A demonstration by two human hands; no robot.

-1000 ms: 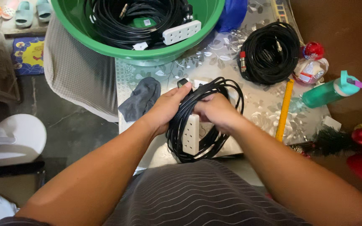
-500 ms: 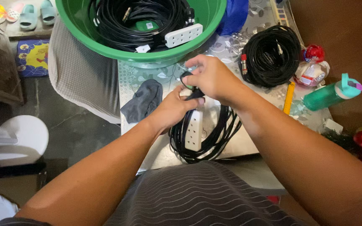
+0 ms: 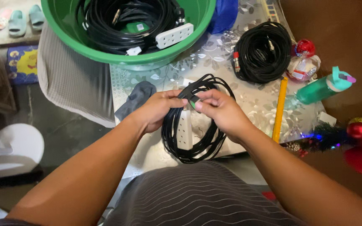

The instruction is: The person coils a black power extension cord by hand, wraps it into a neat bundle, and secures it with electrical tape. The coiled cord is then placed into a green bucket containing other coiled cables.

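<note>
I'm seeing both hands pinching the top of the black cable coil [image 3: 197,125] over the table [image 3: 256,104]: left hand [image 3: 158,109] and right hand [image 3: 218,109] closed on the bundled strands. Coil looks floppy and springy, weighted by the white power strip [image 3: 185,129], so I'm judging the gathered strands the best grip point.

Black cable coil [image 3: 197,125]; white power strip [image 3: 184,129]; green basin [image 3: 118,54]; yellow ruler [image 3: 279,109]; silver floral tablecloth [image 3: 252,104].
</note>
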